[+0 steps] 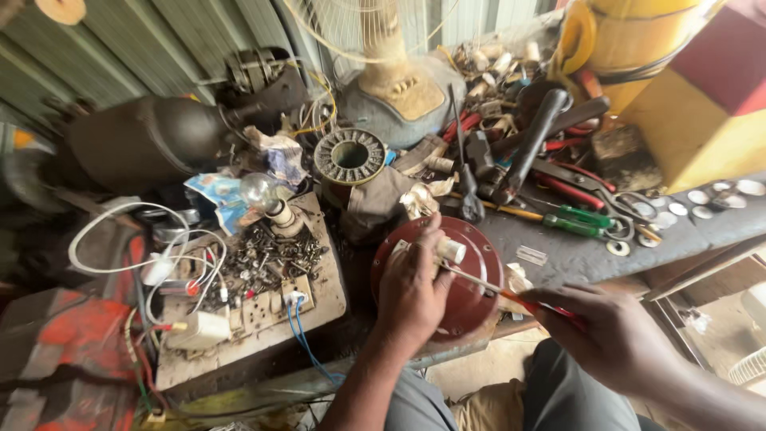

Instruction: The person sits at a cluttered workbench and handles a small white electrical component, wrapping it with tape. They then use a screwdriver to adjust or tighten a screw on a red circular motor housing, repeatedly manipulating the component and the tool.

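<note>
Our left hand (411, 291) is clamped on the round dark-red metal motor cover (447, 279), fingers wrapped over its near-left rim, thumb side up by the short white plastic hub (452, 250) at the cover's centre. The cover sits tilted at the bench edge, right above our lap.

Our right hand (610, 339) is closed around the red handle of a screwdriver with a thin pale shaft (511, 294). The shaft runs up-left from the right hand across the cover face; its tip meets the white hub, just beside our left thumb. Can't tell if the tip is seated in anything.

Left of the left hand: a flat beige wooden board (331, 299) carrying a heap of small dark screws and nuts (263, 259), a clear glass bulb in a white holder (267, 199) and blue wires (303, 335) hanging off its near edge. White cable loops (120, 239) lie further left.

Just beyond the left hand: a round grey laminated stator ring with slots (349, 156), sitting on a brown rag.

Beyond the right hand, on the grey bench top (558, 255): a green-handled screwdriver (578, 219), red-handled pliers (570, 187), a black-handled tool (538, 132) and loose flat washers (714, 199).

Far back: a dusty pale fan base (399, 88) and a black rounded tank (152, 136) to the far left.
</note>
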